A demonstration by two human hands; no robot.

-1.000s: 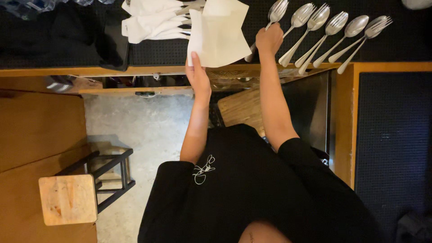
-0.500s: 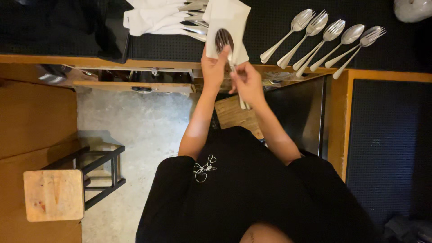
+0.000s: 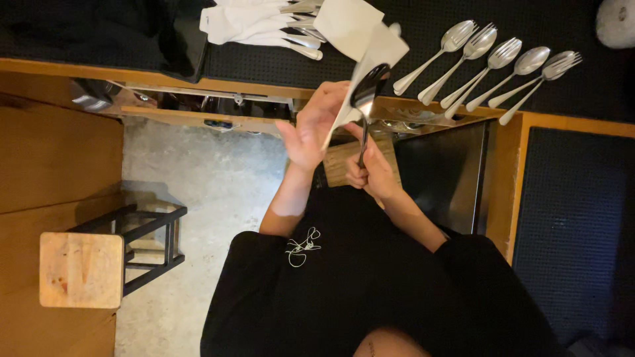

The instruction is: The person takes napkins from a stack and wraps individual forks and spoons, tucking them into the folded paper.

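The person's right hand (image 3: 372, 173) was closed around the thin handle of a shiny steel spoon (image 3: 366, 99), and the bowl of the spoon stood up toward the far side, above the edge of the counter. The left hand (image 3: 312, 125) was open, with the fingers spread, and it pressed a white folded paper napkin (image 3: 370, 56) against the left side of the spoon bowl. So the spoon was in the air between the two hands, near the body, not on the counter.

On the black perforated mat (image 3: 423, 26) of the counter, to the right, lay a row of loose steel spoons and forks (image 3: 493, 59), spread like a fan, with their handles pointing to the near side. Farther left on the mat lay a pile of cutlery already wrapped in white napkins (image 3: 258, 23). A small wooden stool (image 3: 83, 268) stood on the floor at the left.

To do this wrapping step well, I judged that the right hand should keep the handle steady while the left hand kept the napkin flat on the bowl, so that the paper made no wrinkles. The fold should be tight around the bowl first. The spoon should stay over the mat, because a slip there would be less bad than a fall to the floor.
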